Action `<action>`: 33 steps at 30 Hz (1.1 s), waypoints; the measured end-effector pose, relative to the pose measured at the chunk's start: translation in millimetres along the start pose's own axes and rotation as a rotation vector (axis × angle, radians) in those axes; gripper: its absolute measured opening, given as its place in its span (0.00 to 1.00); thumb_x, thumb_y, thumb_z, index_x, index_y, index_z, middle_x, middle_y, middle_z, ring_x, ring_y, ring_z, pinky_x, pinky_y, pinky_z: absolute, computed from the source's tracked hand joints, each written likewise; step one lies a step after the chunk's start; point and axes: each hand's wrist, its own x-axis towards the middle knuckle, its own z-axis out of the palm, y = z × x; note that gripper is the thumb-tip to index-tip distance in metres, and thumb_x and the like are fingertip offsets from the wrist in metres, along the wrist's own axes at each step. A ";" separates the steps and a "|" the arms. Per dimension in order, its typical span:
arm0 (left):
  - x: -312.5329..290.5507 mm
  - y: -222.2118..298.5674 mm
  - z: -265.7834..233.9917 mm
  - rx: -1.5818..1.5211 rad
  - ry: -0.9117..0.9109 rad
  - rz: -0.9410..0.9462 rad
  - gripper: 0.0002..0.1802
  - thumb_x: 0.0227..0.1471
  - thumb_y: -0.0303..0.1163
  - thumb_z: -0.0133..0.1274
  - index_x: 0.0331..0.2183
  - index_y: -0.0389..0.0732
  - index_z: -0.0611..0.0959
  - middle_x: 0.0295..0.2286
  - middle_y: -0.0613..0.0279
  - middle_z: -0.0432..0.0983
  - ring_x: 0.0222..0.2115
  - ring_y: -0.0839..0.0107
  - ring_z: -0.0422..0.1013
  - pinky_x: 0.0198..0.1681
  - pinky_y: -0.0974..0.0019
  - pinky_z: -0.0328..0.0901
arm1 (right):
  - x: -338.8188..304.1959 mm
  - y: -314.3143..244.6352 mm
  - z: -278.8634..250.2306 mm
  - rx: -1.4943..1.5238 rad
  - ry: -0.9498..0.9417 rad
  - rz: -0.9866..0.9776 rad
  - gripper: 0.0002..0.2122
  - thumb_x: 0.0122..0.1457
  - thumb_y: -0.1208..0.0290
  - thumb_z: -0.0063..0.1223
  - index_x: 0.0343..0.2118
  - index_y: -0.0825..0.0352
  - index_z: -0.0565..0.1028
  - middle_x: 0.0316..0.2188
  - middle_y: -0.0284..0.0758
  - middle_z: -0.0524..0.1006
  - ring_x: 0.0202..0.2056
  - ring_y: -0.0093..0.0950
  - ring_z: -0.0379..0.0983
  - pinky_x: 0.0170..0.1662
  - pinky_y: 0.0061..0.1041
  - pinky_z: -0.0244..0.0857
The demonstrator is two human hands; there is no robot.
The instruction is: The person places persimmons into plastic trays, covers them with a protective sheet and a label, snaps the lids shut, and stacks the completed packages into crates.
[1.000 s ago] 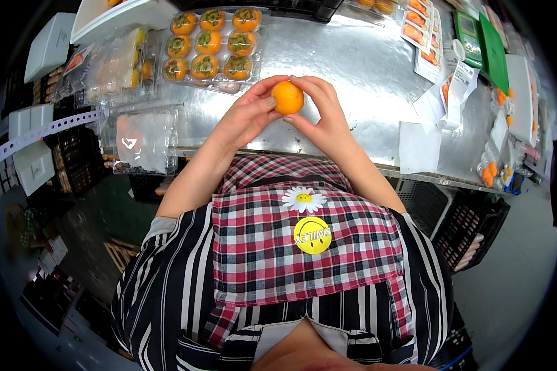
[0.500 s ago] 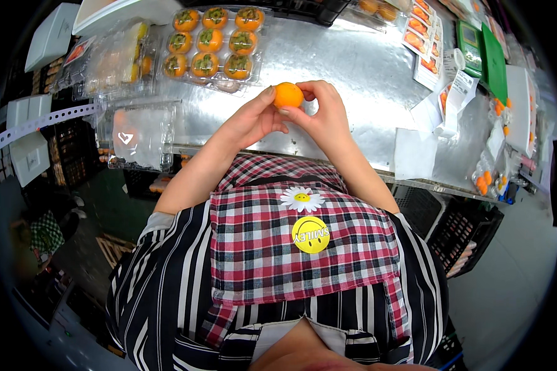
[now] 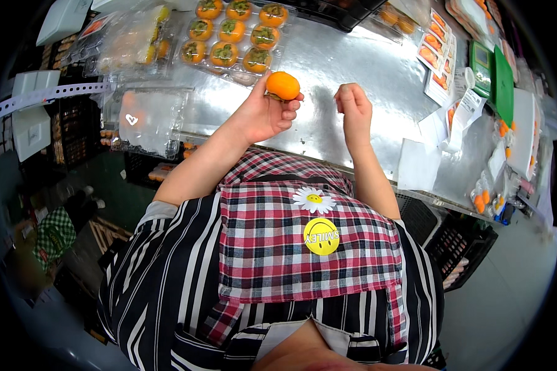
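My left hand (image 3: pixel 267 112) is closed round an orange persimmon (image 3: pixel 283 85) and holds it above the metal table. The fruit's smooth orange side faces up, and its brownish-green calyx shows at the lower edge. Apart from the fruit, to its right, my right hand (image 3: pixel 354 105) has its fingers curled together; whatever is in them, if anything, is hidden. Just beyond my left hand, a clear plastic tray (image 3: pixel 244 74) carries several persimmons (image 3: pixel 232 31) in rows, calyxes upward.
Stacked clear clamshell packs (image 3: pixel 151 120) stand at the left table edge. A black crate (image 3: pixel 334 13) sits at the back. On the right lie printed label sheets (image 3: pixel 436 52), a curled paper strip (image 3: pixel 461 120), a white sheet (image 3: pixel 419 164) and a green device (image 3: pixel 481 68). The metal tabletop (image 3: pixel 328 62) spans between.
My right hand has let go of the persimmon and moved right, its fingers now curled. The persimmon stays in my left hand, tipped so its calyx edge shows. The view has shifted slightly.
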 end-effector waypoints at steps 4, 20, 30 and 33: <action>1.2 -3.2 -4.7 0.012 -0.060 -0.002 0.41 0.57 0.66 0.33 0.44 0.33 0.72 0.26 0.65 0.69 0.22 0.77 0.62 0.21 0.76 0.56 | -12.4 -21.1 15.4 -0.041 -0.078 0.005 0.08 0.63 0.69 0.49 0.29 0.68 0.73 0.20 0.26 0.71 0.23 0.16 0.64 0.30 0.17 0.60; -13.4 -26.1 17.7 0.764 -0.060 0.547 0.26 0.55 0.23 0.47 0.56 0.41 0.66 0.53 0.56 0.62 0.55 0.65 0.61 0.59 0.59 0.59 | -32.2 -28.1 8.5 0.146 -0.099 0.028 0.09 0.61 0.70 0.51 0.43 0.66 0.72 0.36 0.31 0.76 0.35 0.18 0.70 0.38 0.17 0.63; -32.1 -30.9 22.1 0.650 -0.037 0.402 0.29 0.57 0.26 0.47 0.60 0.42 0.62 0.56 0.56 0.59 0.55 0.67 0.62 0.57 0.60 0.62 | -49.6 -31.0 18.1 0.145 -0.201 0.100 0.17 0.59 0.72 0.54 0.50 0.67 0.69 0.41 0.31 0.74 0.35 0.18 0.71 0.38 0.18 0.65; -40.5 -37.0 21.8 0.660 -0.016 0.393 0.30 0.56 0.25 0.48 0.60 0.43 0.62 0.56 0.57 0.59 0.55 0.67 0.62 0.56 0.61 0.62 | -58.4 -32.3 19.3 0.121 -0.208 0.105 0.16 0.59 0.70 0.54 0.50 0.67 0.69 0.40 0.31 0.75 0.35 0.18 0.72 0.38 0.17 0.64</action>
